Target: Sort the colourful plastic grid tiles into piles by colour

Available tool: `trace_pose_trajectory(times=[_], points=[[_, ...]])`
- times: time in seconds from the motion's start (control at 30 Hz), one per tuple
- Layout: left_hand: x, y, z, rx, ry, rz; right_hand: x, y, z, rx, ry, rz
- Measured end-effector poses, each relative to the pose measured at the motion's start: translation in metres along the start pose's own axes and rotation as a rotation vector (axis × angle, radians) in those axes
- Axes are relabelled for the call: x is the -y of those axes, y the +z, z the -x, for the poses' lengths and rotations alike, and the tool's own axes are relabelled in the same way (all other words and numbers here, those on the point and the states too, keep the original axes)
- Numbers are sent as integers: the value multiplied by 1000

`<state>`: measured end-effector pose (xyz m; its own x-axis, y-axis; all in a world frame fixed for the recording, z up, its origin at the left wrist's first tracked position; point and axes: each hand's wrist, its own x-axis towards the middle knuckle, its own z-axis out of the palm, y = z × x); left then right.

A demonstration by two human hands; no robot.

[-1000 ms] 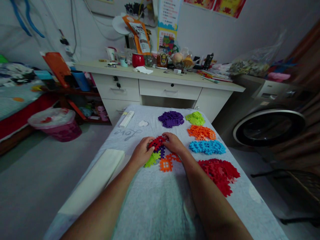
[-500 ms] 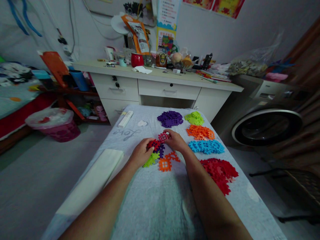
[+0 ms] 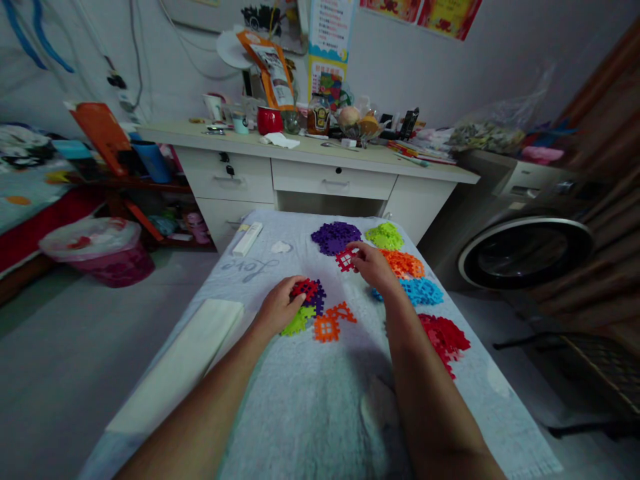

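Between the thumb and fingers of my left hand (image 3: 280, 305) is a red building piece (image 3: 305, 288). It sits against a purple toothed piece (image 3: 318, 300) and a green one (image 3: 299, 321); whether they are joined I cannot tell. My right hand (image 3: 374, 265) pinches a red window-shaped piece (image 3: 346, 259), held just in front of the purple pile (image 3: 336, 237). Two orange pieces, a square window one (image 3: 327, 328) and a triangular one (image 3: 342, 311), lie on the cloth to the right of the green piece.
Piles of green (image 3: 384, 235), orange (image 3: 404, 264), blue (image 3: 421, 292) and red pieces (image 3: 443, 337) line the table's right side. A long white block (image 3: 200, 353) and a smaller white box (image 3: 248, 239) lie on the left. A cluttered desk (image 3: 320, 150) stands behind.
My right hand has moved right and away from my left hand, carrying the red window piece toward the purple pile. My left hand has stayed nearly in place, still gripping its red piece.
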<state>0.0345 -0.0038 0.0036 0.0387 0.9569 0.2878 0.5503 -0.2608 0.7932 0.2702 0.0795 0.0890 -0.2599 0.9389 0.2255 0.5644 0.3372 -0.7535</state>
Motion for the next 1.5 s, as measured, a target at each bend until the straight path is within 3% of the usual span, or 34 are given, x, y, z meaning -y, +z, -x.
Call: trace_pose_trajectory(times=[0.2,0.47,0.7,0.9,1.17,1.3,1.5], points=[[0,-1,0,13,-12,-13,5,-47,20,-44,23,-23],[4,2,0,5,-68,33,-23,-111,89,30,155,80],[2,1,2,13,-79,18,-51,-134,142,35,304,172],[0,-1,2,43,-96,29,-56,-134,159,41,290,231],[2,-2,3,16,-95,47,-52,-124,158,-126,215,537],[6,-1,3,28,-71,61,-31,-96,147,-147,130,530],[4,0,4,44,-3,46,21,-21,118,127,-71,374]])
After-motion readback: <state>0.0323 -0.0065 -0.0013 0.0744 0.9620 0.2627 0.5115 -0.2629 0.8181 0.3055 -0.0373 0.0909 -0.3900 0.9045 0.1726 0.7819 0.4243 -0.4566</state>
